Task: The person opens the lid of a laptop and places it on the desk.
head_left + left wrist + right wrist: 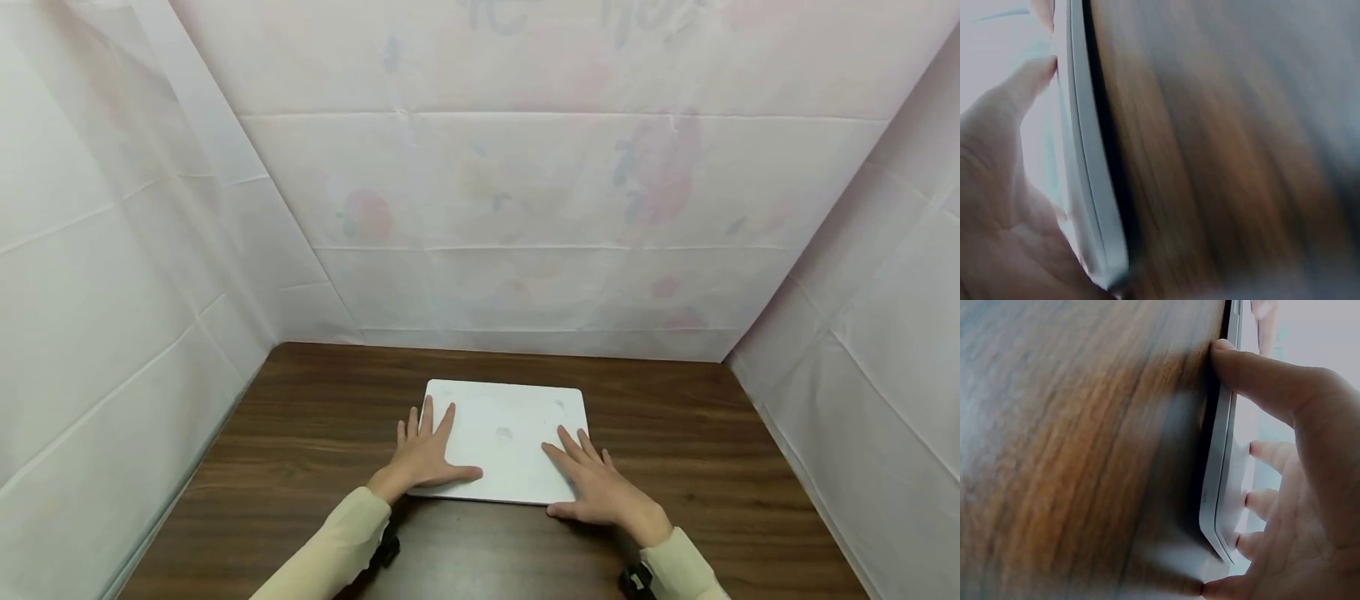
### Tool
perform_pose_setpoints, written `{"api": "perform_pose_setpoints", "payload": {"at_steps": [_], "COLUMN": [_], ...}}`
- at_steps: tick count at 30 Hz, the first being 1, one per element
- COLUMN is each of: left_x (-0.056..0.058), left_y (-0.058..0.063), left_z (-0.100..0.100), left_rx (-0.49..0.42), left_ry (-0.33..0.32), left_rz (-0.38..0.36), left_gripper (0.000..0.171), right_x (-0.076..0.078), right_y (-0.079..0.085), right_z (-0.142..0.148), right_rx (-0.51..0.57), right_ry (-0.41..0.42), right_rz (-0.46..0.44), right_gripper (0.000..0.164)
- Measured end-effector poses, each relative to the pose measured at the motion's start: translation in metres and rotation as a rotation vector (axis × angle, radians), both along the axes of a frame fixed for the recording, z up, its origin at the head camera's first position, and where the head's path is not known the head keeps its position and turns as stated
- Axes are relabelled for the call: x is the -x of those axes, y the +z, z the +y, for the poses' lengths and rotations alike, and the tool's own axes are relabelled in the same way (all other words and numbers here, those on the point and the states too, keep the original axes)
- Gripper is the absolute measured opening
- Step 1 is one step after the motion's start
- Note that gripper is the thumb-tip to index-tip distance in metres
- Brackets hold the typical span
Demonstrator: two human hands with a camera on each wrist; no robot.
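A closed silver laptop (517,458) with a faint grey mark at the middle of its lid lies flat on the wooden table. Spread over the lid's left side is my left hand (426,457), its thumb pointing inward across the lid. My right hand (596,487) lies at the front right corner, fingers spread. In the right wrist view, its thumb (1260,372) touches the laptop's front edge (1219,456), and several fingertips touch the lid. From the left wrist, the left thumb (1025,81) shows on the lid beside the laptop's edge (1088,137).
The dark brown wooden table (315,433) extends around the laptop on all sides. Pale fabric with faint fruit prints (525,192) hangs behind it, and white fabric walls (112,333) stand at left and right. Dark wrist devices (636,579) sit at both cuffs.
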State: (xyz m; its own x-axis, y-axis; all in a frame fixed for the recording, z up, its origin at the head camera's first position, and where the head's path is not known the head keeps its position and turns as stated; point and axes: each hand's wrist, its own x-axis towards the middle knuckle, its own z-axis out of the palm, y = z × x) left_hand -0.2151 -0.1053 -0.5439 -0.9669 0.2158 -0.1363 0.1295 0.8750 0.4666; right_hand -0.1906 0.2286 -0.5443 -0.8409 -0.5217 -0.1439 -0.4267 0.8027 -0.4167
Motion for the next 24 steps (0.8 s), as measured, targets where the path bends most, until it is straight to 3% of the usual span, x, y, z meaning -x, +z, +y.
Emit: {"api": "perform_pose_setpoints", "payload": {"at_steps": [11, 20, 24], "left_x": [-0.017, -0.038, -0.044], "left_y": [0.0, -0.004, -0.006], "left_z": [-0.043, -0.057, -0.059], "left_rx": [-0.005, -0.107, -0.098], "left_ry": [-0.044, -0.019, -0.01], "left_rz": [0.001, 0.041, 0.023], "left_gripper": [0.126, 0.133, 0.134], "right_x": [-0.001, -0.002, -0.002], "right_y": [0.005, 0.004, 0.004], "right_z": [-0.003, -0.003, -0.002], "right_rx": [0.022, 0.023, 0.031], "right_ry": [-0.025, -0.024, -0.023], "right_rz": [-0.018, -0.025, -0.023], "right_gripper": [0.092, 0.091, 0.091]}}
